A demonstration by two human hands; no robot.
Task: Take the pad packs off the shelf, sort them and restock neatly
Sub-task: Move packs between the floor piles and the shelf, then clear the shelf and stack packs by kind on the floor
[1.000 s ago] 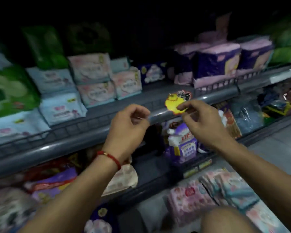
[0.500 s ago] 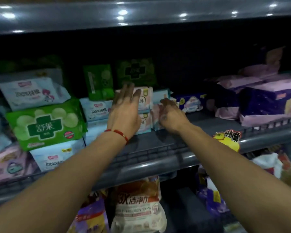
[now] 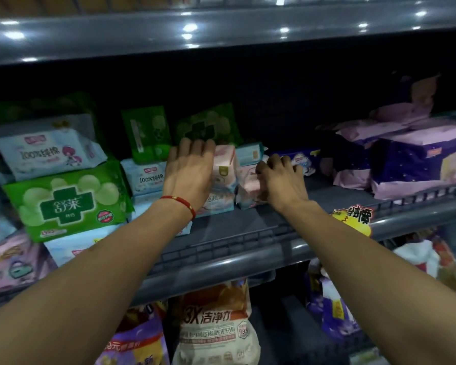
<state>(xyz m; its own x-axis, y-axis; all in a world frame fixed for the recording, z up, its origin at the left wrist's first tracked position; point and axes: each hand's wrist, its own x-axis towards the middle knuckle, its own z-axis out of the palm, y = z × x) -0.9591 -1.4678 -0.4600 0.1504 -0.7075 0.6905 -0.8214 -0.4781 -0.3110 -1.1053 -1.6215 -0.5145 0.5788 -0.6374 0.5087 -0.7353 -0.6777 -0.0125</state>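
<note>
Flanking both hands (image 3: 234,177), pink packs (image 3: 225,169) stand between.

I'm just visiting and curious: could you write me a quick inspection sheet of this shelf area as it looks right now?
Surface: grey shelf with a low rail along its front edge, partly bare in the middle.
Job's things: pink pad packs standing between the hands; green pack and white-blue packs stacked at left; purple packs at right.
Clutter: yellow price tag on the rail; detergent bag on the shelf below.
Grippers: left hand lies on a pink pack; right hand grips the neighbouring one.
Cables: nothing seen.
Surroundings: dim store aisle, another shelf above.
</note>
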